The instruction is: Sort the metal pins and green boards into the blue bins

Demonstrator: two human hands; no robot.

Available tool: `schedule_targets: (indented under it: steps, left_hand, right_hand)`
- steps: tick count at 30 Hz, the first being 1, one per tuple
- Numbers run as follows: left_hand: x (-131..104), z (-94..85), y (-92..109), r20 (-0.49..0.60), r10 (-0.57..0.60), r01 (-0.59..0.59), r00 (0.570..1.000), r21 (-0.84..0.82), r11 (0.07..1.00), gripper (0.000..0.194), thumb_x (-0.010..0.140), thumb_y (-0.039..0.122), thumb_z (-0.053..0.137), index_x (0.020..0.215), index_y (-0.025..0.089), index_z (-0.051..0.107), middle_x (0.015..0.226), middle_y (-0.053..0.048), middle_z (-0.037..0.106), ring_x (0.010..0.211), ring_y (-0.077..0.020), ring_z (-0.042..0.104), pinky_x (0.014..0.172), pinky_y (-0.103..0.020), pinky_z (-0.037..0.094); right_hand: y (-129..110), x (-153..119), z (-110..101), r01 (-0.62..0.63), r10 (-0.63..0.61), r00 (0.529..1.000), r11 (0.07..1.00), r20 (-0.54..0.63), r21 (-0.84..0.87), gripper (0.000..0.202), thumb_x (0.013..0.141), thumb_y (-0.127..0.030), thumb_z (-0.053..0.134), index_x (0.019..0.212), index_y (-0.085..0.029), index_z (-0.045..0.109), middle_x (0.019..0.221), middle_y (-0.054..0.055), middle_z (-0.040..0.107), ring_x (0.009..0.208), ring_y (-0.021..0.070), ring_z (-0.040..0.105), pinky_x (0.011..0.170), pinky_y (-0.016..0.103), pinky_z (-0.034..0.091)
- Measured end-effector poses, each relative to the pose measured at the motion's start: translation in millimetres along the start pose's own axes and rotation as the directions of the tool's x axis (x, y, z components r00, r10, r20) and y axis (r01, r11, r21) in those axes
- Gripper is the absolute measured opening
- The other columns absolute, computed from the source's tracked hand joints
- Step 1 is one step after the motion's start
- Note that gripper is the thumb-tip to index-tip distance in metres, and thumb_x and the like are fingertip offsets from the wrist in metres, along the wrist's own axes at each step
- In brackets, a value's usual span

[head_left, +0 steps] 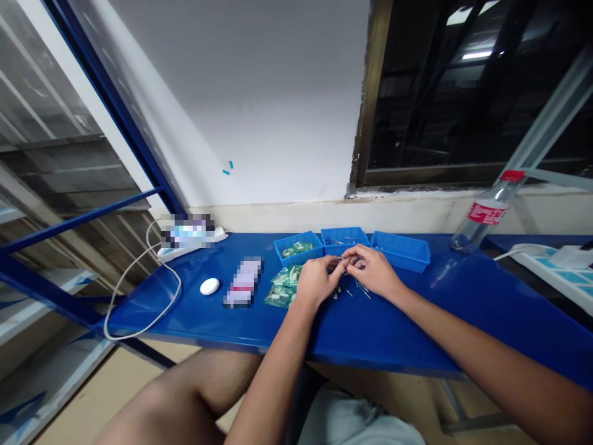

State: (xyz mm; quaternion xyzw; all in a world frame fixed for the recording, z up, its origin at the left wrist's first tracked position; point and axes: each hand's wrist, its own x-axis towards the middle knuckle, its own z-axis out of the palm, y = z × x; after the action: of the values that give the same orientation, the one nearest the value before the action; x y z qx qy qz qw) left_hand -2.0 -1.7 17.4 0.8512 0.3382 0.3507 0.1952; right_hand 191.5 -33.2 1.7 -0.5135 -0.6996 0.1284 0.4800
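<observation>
Metal pins (364,288) between left hand (319,279) and right hand (373,269); both curled together, grip unclear.

You face a pale wall (278,93) beyond your left hand (316,281) and a dark window (463,111), streaked with light (477,55), beyond your right hand (374,272); a blue post (113,104) stands to their left, tan floor (113,374) below.

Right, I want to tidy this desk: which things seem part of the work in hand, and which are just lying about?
Likely in use:
small metal pieces by the right hand
greenish packets beside the left hand
blue trays beyond the hands

Probably just lying about:
white rounded object
blurred flat item
red-capped bottle
white power strip
white-and-blue thing, far right
</observation>
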Motion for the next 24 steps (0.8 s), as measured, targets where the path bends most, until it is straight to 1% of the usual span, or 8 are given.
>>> schedule_targets:
  steps: [2,6,9,13,16,18,21,24]
  left_hand:
    - [0,-0.1,-1,0.012,0.012,-0.012,1.000,0.004,1.000,0.030,0.105,0.042,0.056,0.116,0.024,0.077,0.109,-0.005,0.083,0.100,-0.0233,0.079,0.088,-0.029,0.060]
    - [2,2.2,-6,-0.009,-0.006,0.007,1.000,0.016,1.000,0.024,0.103,0.030,0.059,0.117,0.022,0.077,0.111,-0.005,0.082,0.100,-0.0226,0.079,0.091,-0.029,0.060]
    - [3,3.9,-8,-0.019,-0.040,0.041,0.999,0.034,0.999,0.021,0.100,0.025,0.063,0.116,0.022,0.077,0.112,-0.006,0.082,0.100,-0.0222,0.079,0.091,-0.029,0.060]
    - [3,4.7,-10,0.003,-0.041,0.040,0.999,0.046,0.998,0.019,0.096,0.019,0.068,0.113,0.023,0.076,0.108,-0.004,0.083,0.099,-0.0208,0.079,0.091,-0.028,0.059]
    - [4,5.5,-12,0.001,-0.026,0.026,1.000,0.046,0.999,0.020,0.093,0.014,0.070,0.109,0.024,0.076,0.106,-0.004,0.083,0.098,-0.0210,0.079,0.090,-0.029,0.060]
    - [4,6.1,-13,-0.008,-0.012,0.012,1.000,0.020,1.000,0.025,0.090,0.009,0.069,0.110,0.024,0.075,0.108,-0.003,0.082,0.100,-0.0209,0.079,0.091,-0.029,0.060]
    - [4,5.8,-12,-0.016,0.003,-0.004,1.000,-0.048,0.999,0.033,0.089,0.006,0.068,0.117,0.024,0.071,0.110,-0.003,0.082,0.105,-0.0203,0.078,0.093,-0.028,0.060]
    - [3,4.3,-9,-0.023,0.012,-0.014,1.000,-0.079,0.997,0.039,0.090,0.007,0.067,0.124,0.026,0.066,0.112,-0.002,0.082,0.107,-0.0206,0.078,0.094,-0.029,0.060]
  right_hand:
    - [-2,0,0,0.016,-0.016,1.000,0.999,0.018,0.032,0.020,0.085,-0.017,0.063,0.102,-0.023,0.072,0.099,0.005,0.073,0.085,0.0202,0.071,0.075,0.034,0.061]
    - [-6,-1,0,0.047,-0.050,0.997,0.998,0.059,0.047,0.012,0.093,-0.024,0.061,0.099,-0.024,0.072,0.105,0.006,0.074,0.090,0.0209,0.072,0.079,0.035,0.062]
    - [-6,-1,1,-0.011,0.008,0.999,0.998,0.052,0.066,0.011,0.095,-0.030,0.062,0.100,-0.024,0.071,0.102,0.006,0.076,0.088,0.0209,0.074,0.078,0.035,0.063]
    - [-1,-1,3,-0.067,0.067,0.998,0.993,0.005,0.100,0.015,0.093,-0.036,0.068,0.100,-0.022,0.069,0.098,0.006,0.076,0.086,0.0219,0.074,0.074,0.035,0.063]
    - [2,0,4,-0.076,0.072,0.997,0.991,0.038,0.114,0.014,0.091,-0.034,0.069,0.098,-0.022,0.069,0.096,0.006,0.075,0.086,0.0216,0.073,0.074,0.035,0.063]
    - [3,0,4,-0.070,0.064,0.996,0.992,0.059,0.106,0.013,0.090,-0.032,0.069,0.099,-0.022,0.069,0.096,0.006,0.075,0.087,0.0217,0.073,0.075,0.035,0.063]
    - [6,-1,5,-0.049,0.044,0.998,0.995,0.055,0.092,0.013,0.089,-0.029,0.069,0.101,-0.022,0.069,0.097,0.006,0.075,0.087,0.0219,0.073,0.074,0.035,0.062]
    - [6,-1,5,-0.016,0.012,0.999,0.996,0.046,0.083,0.016,0.089,-0.026,0.067,0.104,-0.022,0.069,0.098,0.006,0.073,0.084,0.0207,0.071,0.071,0.034,0.061]
